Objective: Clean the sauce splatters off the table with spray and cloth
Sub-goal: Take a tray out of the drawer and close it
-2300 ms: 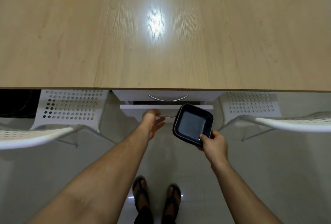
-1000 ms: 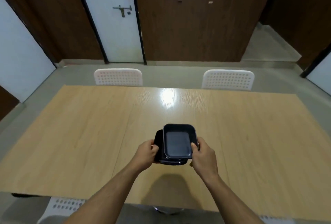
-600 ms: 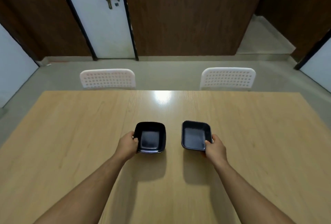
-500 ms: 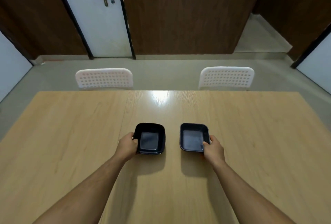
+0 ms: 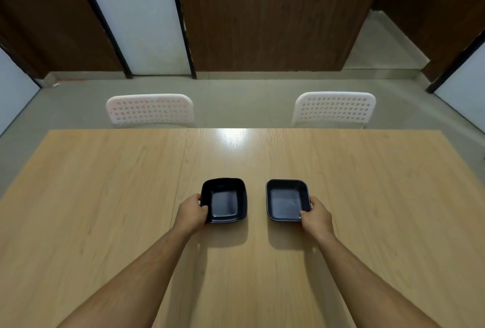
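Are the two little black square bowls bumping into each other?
Apart. The head view shows a strip of bare wooden table between the left black square bowl and the right black square bowl.

Two glossy black square dishes, the left dish (image 5: pixel 224 200) and the right dish (image 5: pixel 286 200), sit on a pale wood-grain table (image 5: pixel 105 196), beyond it two white chairs (image 5: pixel 150 110) dotted with holes, a white door (image 5: pixel 136 18) and dark brown panelling (image 5: pixel 262 18).

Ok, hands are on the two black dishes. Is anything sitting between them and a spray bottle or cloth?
Neither spray nor cloth is in view, so no path can be judged. The left hand grips the left dish, the right hand the right dish. Only these sit on the table.
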